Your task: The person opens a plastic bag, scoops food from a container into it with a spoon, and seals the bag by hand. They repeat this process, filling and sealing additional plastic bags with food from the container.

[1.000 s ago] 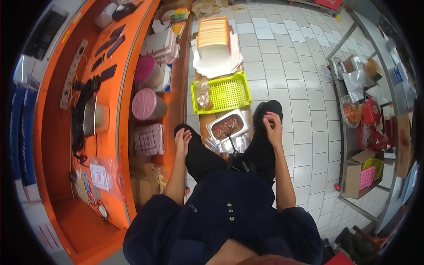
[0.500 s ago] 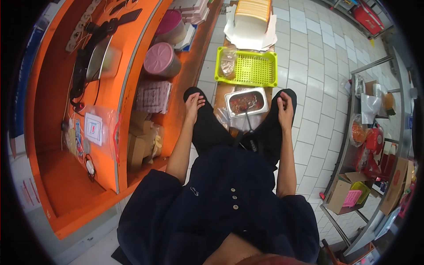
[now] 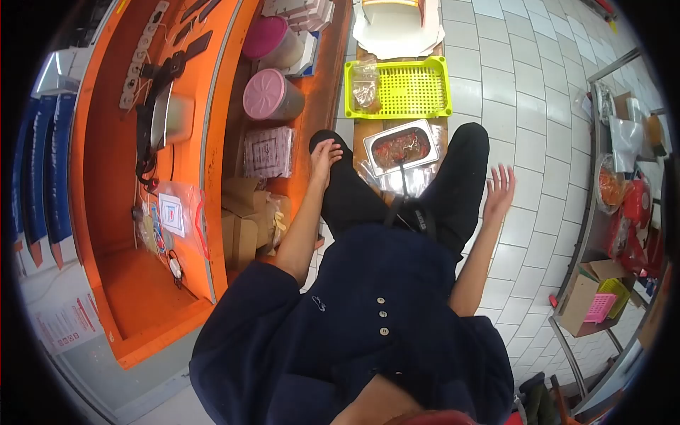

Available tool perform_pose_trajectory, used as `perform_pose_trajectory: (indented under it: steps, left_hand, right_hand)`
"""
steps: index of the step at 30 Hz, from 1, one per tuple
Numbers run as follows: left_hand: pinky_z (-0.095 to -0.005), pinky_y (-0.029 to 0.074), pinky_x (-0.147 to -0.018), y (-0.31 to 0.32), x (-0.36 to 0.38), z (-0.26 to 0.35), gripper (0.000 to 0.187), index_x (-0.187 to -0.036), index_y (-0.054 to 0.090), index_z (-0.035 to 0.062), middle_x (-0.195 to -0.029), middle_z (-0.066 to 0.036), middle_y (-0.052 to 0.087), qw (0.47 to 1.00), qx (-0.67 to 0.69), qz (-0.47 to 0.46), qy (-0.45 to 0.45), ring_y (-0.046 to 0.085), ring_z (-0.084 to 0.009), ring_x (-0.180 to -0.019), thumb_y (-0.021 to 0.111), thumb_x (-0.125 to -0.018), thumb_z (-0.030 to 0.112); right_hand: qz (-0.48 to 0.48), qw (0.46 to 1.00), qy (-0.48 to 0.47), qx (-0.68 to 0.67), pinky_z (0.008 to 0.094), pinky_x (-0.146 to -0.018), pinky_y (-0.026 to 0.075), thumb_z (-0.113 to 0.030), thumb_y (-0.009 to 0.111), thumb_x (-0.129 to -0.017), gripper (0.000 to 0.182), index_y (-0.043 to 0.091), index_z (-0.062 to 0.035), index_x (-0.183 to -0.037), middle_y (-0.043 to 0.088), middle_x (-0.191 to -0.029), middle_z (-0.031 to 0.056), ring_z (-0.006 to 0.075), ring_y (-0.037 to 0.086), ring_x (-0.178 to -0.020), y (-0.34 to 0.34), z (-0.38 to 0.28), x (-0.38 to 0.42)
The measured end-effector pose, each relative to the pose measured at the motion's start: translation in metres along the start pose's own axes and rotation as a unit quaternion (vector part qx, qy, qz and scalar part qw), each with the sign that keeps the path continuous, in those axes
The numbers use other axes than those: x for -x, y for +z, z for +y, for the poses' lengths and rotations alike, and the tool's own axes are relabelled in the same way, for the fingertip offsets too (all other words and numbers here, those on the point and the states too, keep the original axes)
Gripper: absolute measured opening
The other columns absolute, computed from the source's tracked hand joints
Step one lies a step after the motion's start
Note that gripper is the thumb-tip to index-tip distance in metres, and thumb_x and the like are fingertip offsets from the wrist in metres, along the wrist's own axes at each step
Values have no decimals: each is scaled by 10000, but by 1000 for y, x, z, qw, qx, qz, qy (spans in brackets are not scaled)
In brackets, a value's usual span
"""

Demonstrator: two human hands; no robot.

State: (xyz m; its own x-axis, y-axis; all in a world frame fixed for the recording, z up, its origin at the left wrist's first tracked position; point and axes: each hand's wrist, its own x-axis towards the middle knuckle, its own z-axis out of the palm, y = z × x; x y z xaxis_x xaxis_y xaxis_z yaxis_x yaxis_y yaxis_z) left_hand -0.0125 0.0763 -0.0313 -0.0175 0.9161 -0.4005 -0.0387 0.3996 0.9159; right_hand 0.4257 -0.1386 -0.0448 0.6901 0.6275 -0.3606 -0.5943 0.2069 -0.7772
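Note:
My left hand (image 3: 326, 159) rests on my left knee, its fingers loosely stretched out and holding nothing. To the right of my right knee, my right hand (image 3: 500, 193) is raised over the floor with fingers apart and nothing in it. Between my knees stands a steel food pan (image 3: 378, 168) with a dark reddish sauce-like food (image 3: 401, 147) in it. A dark utensil handle (image 3: 404, 177) sticks out of the pan toward me. Clear plastic bags (image 3: 419, 178) lie under and beside the pan. Neither hand touches the pan.
Beyond the pan sits a lime-green basket (image 3: 414, 88) with a clear plastic bag (image 3: 366, 92) inside. White paper sheets (image 3: 388, 41) lie behind it. An orange shelf unit (image 3: 152, 312) with pink-lidded tubs (image 3: 265, 92) stands left. A metal rack (image 3: 582, 234) stands right.
My right hand has lifted off my right knee and moved right, its fingers spreading. My left hand stays on the left knee. The view has shifted, and the pan appears more tilted.

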Motion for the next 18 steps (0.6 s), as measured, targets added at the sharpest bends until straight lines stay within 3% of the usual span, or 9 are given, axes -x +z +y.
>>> perform_pose_trajectory:
  steps: [1, 3, 4, 5, 12, 18]
  left_hand:
    - [-274, 571, -732, 2, 3, 0, 282, -1205, 595, 19, -997, -103, 690, 1000, -3, 2, -6, 699, -181, -842, 559, -1036, 241]
    - [-275, 571, -732, 6, 3, 4, 284, -1204, 597, 19, -997, -103, 691, 1000, -3, 4, -4, 699, -181, -845, 558, -1037, 246]
    - [-274, 571, -732, 7, 4, 5, 285, -1205, 597, 19, -999, -103, 690, 1000, -4, 7, -10, 699, -181, -847, 556, -1037, 246]
    - [-273, 570, -732, 11, 6, 6, 285, -1206, 598, 20, -1000, -102, 690, 1000, -2, 9, -17, 699, -181, -849, 555, -1038, 246]
    - [-287, 562, -781, 15, 3, 9, 302, -1233, 584, 42, -1035, -96, 689, 999, 11, 18, -27, 689, -177, -892, 543, -1040, 269]
    - [-282, 574, -731, 5, 4, 0, 290, -1220, 595, 26, -1007, -100, 693, 999, 39, 14, -25, 695, -182, -850, 556, -1035, 245]
  right_hand:
    - [40, 979, 73, -184, 434, -1125, 377, -467, 460, -1043, 621, 368, -66, -1509, 392, -1552, 163, 283, 451, -1391, -36, 7, 7]
    - [124, 956, 104, -244, 476, -1206, 227, -553, 399, -1034, 681, 325, -99, -1537, 360, -1584, 149, 300, 327, -1472, -94, 35, 31]
    - [134, 969, 202, -37, 472, -1161, 335, -460, 416, -1044, 614, 310, -118, -1542, 404, -1538, 155, 293, 396, -1415, -131, 59, 49]
    - [117, 917, 253, 287, 426, -977, 498, -356, 447, -1031, 454, 507, -91, -1395, 606, -1256, 133, 250, 576, -1172, -226, 129, 61]
    - [88, 918, 206, 328, 411, -927, 497, -364, 448, -1034, 401, 539, -78, -1299, 614, -1175, 118, 235, 584, -1104, -151, 55, 41]
    - [110, 902, 200, 367, 396, -878, 495, -373, 449, -1037, 371, 570, -64, -1204, 622, -1094, 104, 219, 592, -1036, -173, 57, 96]
